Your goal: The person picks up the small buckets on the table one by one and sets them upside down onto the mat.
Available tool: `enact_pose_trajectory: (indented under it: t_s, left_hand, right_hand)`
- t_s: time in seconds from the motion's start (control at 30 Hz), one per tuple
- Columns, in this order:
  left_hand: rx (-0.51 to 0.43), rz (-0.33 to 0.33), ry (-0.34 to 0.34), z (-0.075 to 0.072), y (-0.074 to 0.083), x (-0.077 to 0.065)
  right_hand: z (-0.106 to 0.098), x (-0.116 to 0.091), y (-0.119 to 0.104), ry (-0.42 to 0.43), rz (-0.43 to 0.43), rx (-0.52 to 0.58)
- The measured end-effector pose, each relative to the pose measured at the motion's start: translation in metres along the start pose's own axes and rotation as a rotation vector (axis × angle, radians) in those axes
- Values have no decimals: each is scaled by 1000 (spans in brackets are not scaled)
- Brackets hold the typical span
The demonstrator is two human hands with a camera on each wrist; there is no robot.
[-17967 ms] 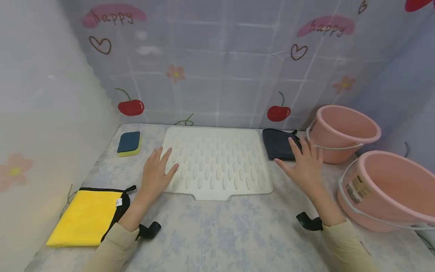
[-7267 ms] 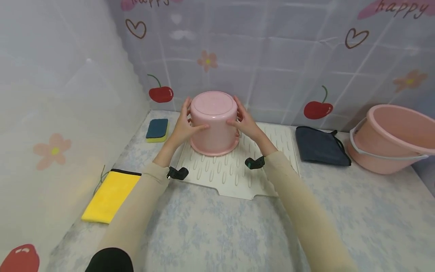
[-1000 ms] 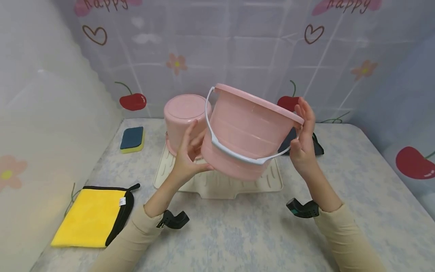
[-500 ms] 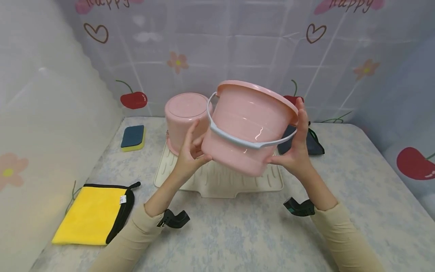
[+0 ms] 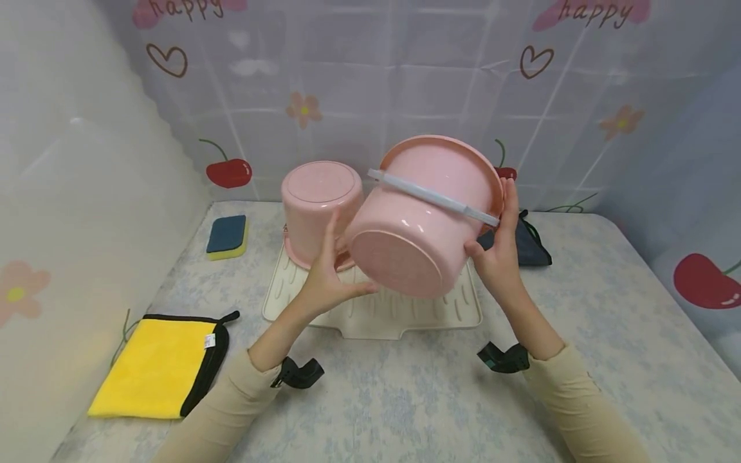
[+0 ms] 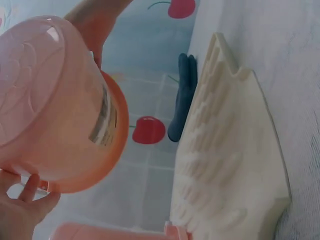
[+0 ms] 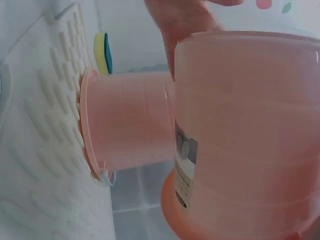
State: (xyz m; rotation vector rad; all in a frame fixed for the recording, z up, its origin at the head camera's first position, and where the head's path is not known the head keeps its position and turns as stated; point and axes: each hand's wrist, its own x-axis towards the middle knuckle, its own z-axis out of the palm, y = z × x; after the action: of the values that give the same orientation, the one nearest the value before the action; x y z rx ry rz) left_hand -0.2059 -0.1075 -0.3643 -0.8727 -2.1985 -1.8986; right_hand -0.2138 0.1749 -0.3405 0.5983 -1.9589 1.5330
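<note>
Both hands hold a large pink bucket [image 5: 399, 215] up above the cream ribbed mat [image 5: 373, 318]. It is tilted, its round base [image 5: 396, 263] turned toward me and its rim leaning to the upper right. The white handle [image 5: 431, 195] lies across its side. My left hand [image 5: 324, 283] cups the base end, thumb stretched beneath it. My right hand [image 5: 500, 257] grips the rim side, thumb against the wall. In the left wrist view a label [image 6: 102, 117] shows near the rim. Behind my left hand, a smaller pink bucket [image 5: 321, 222] stands upside down on the mat.
A blue-and-yellow sponge [image 5: 226, 236] lies at the back left. Nearer me is a folded yellow cloth [image 5: 153, 366] with black edging. Partly hidden behind my right hand lies a dark navy cloth [image 5: 532, 244]. A printed curtain [image 5: 370, 83] closes off the back.
Over the last second the large bucket has tipped so its base faces me, and its handle has swung toward the rim. Earlier, the smaller bucket moved from the right onto the mat, upside down.
</note>
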Motion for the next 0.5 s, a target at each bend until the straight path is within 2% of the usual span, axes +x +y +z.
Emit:
enact_pose_trajectory:
  t_s: [0.13, 0.27, 0.4, 0.5]
  left_hand:
    - [41, 118, -28, 1, -5, 1]
    - [54, 231, -11, 2, -7, 2]
    - [31, 269, 19, 4, -4, 1]
    - [24, 277, 50, 7, -1, -1]
  right_hand:
    - [3, -3, 1, -12, 192, 167]
    - [9, -5, 1, -38, 318, 259]
    - [14, -7, 4, -54, 298, 315]
    - [16, -8, 8, -65, 191, 348]
